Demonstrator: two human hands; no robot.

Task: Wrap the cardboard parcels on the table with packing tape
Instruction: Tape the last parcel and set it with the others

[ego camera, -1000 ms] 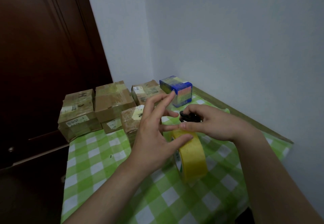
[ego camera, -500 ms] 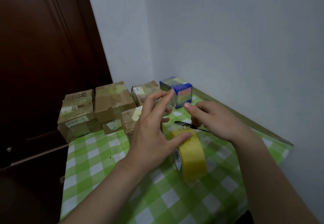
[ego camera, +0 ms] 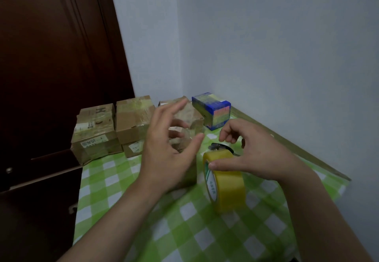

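**Two bare hands at a roll of yellow packing tape (ego camera: 227, 188) standing on edge on a green-and-white checked tablecloth (ego camera: 184, 231).**
The right hand (ego camera: 256, 155) laid its straight thumb across the top of the roll; its other fingers were loosely curled and grasped nothing. The left hand (ego camera: 170, 149) hovered just left of the roll, fingers spread and relaxed, holding nothing, in front of the brown cardboard parcels (ego camera: 133, 118) grouped at the table's far end. A small black tool (ego camera: 219, 146) lay just behind the roll, and a blue box (ego camera: 213, 110) stood beside the parcels.
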